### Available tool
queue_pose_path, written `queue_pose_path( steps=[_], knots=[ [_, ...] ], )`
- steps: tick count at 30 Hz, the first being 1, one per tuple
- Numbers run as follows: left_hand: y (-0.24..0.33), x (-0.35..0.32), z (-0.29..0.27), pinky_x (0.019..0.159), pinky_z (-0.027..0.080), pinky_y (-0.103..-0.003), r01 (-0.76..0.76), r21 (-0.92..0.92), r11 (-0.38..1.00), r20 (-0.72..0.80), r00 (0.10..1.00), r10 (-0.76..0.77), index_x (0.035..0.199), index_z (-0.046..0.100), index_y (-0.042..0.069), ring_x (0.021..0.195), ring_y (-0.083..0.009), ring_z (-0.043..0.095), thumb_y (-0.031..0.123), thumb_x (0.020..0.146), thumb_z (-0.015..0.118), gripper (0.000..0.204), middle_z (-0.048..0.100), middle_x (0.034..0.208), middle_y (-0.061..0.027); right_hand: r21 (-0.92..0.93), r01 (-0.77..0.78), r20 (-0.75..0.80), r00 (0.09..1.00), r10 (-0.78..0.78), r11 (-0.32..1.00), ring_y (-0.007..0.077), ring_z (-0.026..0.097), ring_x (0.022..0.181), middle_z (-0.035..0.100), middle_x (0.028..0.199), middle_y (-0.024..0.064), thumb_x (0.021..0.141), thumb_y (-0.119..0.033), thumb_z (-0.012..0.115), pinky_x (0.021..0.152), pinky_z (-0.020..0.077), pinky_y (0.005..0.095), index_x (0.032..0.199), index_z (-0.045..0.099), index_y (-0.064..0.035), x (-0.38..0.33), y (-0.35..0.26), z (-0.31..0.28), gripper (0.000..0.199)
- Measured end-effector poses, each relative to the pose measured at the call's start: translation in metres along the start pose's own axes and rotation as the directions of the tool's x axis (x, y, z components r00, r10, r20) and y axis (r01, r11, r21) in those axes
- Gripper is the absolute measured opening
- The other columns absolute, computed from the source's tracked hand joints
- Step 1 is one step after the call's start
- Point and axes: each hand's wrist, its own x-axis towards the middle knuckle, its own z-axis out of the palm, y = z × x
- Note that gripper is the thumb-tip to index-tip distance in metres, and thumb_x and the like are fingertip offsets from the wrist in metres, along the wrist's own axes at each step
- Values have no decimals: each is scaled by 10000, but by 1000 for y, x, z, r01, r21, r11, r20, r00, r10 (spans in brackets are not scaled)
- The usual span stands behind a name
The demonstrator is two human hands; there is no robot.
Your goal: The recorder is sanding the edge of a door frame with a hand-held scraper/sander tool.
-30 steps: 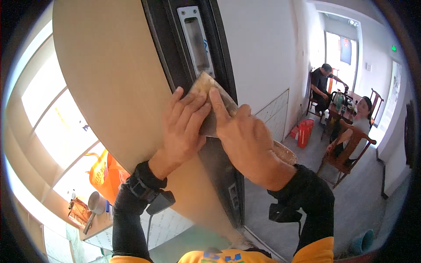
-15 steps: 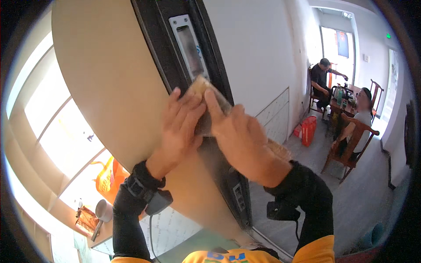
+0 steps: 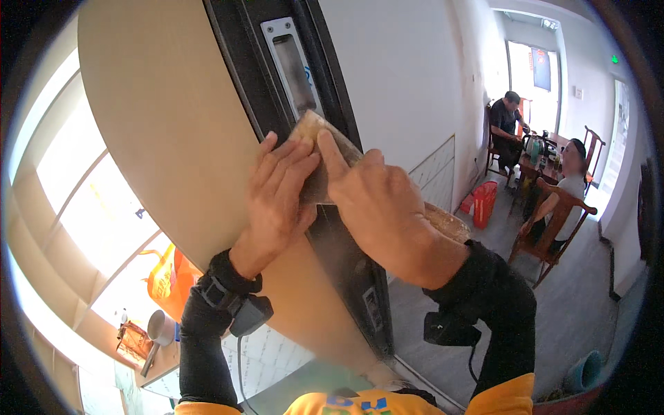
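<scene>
A flat, worn tan-and-grey tool (image 3: 317, 183) like a wide scraper, with a rough wooden handle (image 3: 448, 223), lies slantwise across the black edge of a door (image 3: 166, 104). My right hand (image 3: 377, 207) is closed around it, the index finger stretched along its flat face. From the other side, my left hand (image 3: 280, 190) presses its fingers onto the tool's upper left part, thumb beside the lower edge. Just above the tool's top corner, a metal recessed plate (image 3: 292, 66) is set in the black edge. My palms hide much of the tool.
A second metal plate (image 3: 373, 309) sits lower in the black edge. Left are shelves with an orange bag (image 3: 168, 283) and a saucepan (image 3: 161, 328). At right, two people sit around a wooden table (image 3: 531, 168); a red bag (image 3: 485, 205) and wooden chair (image 3: 559, 225) stand on the floor.
Both hands and the tool have shifted slightly up and left in the picture, and are less blurred. The far seated person has drawn an outstretched arm back in.
</scene>
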Motion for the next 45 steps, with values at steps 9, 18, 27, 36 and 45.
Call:
queue_pose_path(
  steps=[9,18,27,36,45],
  knots=[
    [0,3,11,991,310,-525,-39,-36,999,-144,989,33,1007,549,-26,1051,-341,532,-31,531,559,476,581,1072,-178,-94,7,-12,1000,-8,996,192,593,595,544,685,95,729,-135,599,500,508,276,1276,406,-15,5,2,0,592],
    [0,3,17,1012,289,-521,-59,-88,994,-211,977,40,986,580,-30,1081,-347,514,-25,543,555,444,567,1089,-192,-183,-22,-77,997,8,983,169,572,570,543,683,85,719,-146,602,457,484,240,1266,435,-26,5,0,2,585],
    [-7,-4,22,1014,287,-532,-129,-19,991,-157,980,125,983,571,-33,1106,-343,502,-12,519,574,465,557,1115,-198,-15,-66,16,998,66,998,199,599,587,561,711,112,736,-153,601,481,513,287,1280,402,-16,5,-1,0,596],
    [2,0,21,988,322,-512,-88,-167,982,-26,996,85,1051,544,11,1041,-331,529,10,597,631,462,557,1088,-173,2,-78,116,990,77,997,257,623,649,587,750,155,727,-94,607,491,513,337,1304,336,-10,-3,32,23,643],
    [-59,31,-20,970,322,-450,-104,63,993,104,990,97,1081,547,31,1056,-299,484,81,686,646,411,519,1085,-108,875,-476,327,722,610,94,270,542,621,524,671,109,875,-264,538,636,450,399,912,478,-15,-44,44,134,259]
  ],
)
